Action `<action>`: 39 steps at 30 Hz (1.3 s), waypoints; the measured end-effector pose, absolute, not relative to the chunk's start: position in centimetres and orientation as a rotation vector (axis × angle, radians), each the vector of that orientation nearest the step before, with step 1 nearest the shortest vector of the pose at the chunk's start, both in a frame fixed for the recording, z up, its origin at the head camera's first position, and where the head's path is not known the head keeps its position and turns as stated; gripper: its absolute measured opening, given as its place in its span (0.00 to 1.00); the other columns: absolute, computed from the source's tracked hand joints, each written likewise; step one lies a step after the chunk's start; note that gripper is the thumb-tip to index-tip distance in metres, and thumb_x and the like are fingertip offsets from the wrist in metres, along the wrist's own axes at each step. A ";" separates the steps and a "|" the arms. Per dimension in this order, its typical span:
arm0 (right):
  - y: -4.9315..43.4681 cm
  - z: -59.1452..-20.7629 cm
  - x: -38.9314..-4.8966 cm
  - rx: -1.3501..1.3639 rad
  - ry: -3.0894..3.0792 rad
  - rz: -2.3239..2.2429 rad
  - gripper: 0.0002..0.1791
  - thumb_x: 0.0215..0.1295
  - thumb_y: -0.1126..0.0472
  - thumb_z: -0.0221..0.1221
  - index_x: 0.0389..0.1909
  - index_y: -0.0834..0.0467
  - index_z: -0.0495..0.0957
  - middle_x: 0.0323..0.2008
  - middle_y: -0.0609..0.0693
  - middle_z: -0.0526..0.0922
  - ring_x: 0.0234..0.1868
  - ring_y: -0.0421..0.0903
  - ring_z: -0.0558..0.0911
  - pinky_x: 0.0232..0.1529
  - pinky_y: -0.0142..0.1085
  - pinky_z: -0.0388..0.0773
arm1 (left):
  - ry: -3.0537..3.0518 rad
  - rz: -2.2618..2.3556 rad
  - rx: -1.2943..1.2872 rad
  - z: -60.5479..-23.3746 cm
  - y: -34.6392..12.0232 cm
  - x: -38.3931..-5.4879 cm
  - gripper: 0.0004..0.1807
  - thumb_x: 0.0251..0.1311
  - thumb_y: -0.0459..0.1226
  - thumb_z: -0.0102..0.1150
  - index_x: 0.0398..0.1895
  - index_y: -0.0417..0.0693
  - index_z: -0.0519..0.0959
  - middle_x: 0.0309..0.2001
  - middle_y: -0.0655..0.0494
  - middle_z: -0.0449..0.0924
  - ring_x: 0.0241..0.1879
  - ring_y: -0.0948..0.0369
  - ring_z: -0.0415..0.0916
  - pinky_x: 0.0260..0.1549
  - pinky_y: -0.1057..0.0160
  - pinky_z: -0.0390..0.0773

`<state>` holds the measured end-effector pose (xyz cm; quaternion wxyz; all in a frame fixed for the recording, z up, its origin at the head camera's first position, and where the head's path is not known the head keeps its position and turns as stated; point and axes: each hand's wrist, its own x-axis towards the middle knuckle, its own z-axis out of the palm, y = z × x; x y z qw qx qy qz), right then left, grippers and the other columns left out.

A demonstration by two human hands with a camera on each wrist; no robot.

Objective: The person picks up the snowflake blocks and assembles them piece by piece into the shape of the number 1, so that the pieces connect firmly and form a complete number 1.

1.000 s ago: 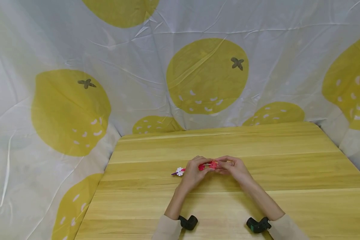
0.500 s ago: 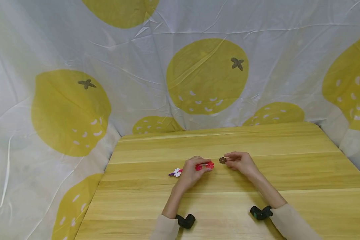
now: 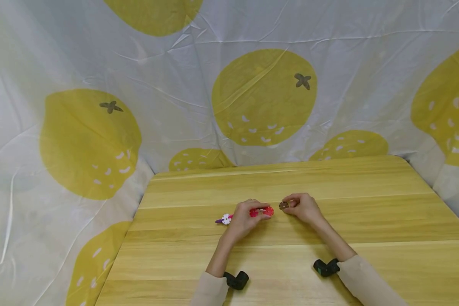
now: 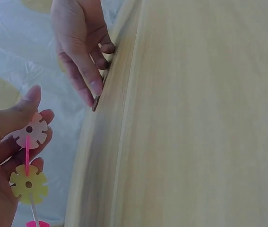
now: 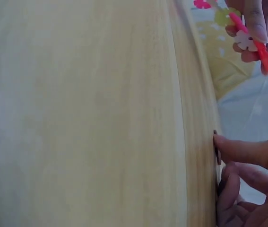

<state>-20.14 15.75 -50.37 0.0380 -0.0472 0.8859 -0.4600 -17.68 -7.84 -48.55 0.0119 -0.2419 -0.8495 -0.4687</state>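
My left hand (image 3: 246,219) grips a chain of slotted plastic snowflake discs. At the chain's right end a red disc (image 3: 268,211) sticks out past the fingertips. A white disc (image 3: 226,219) and a purple disc (image 3: 218,221) trail out on the other side. In the left wrist view, a pale disc (image 4: 30,131) and a yellow disc (image 4: 29,184) show along the chain, linked by a pink one (image 4: 27,156). My right hand (image 3: 304,208) pinches a brown snowflake disc (image 3: 283,205) between thumb and fingers, a short gap from the red disc.
Both hands are above a wooden table (image 3: 176,255). A pale cloth (image 3: 176,85) printed with yellow lemons hangs behind it. Black wrist devices (image 3: 236,280) sit at both sleeve cuffs.
The hands, together a second ago, have parted; my right hand drew away rightward with the brown disc, then shifted slightly back left. The left hand and chain moved slightly left, then stayed nearly still.
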 end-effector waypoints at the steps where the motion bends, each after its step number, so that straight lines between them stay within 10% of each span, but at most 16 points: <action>1: 15.7 -50.3 -20.1 -0.135 2.721 -1.399 0.14 0.55 0.67 0.75 0.44 0.63 0.87 0.26 0.51 0.82 0.29 0.43 0.77 0.37 0.36 0.73 | -2.648 -1.466 -0.755 -48.5 -7.8 -17.7 0.16 0.58 0.35 0.75 0.50 0.43 0.89 0.43 0.52 0.90 0.46 0.57 0.83 0.46 0.67 0.82; 39: 15.7 -49.4 -16.5 -0.397 2.294 -1.963 0.12 0.67 0.70 0.66 0.49 0.69 0.84 0.43 0.66 0.90 0.39 0.47 0.92 0.43 0.45 0.88 | -2.686 -1.418 -0.779 -48.1 -7.6 -17.7 0.15 0.60 0.36 0.73 0.50 0.44 0.89 0.42 0.52 0.90 0.43 0.59 0.81 0.42 0.65 0.82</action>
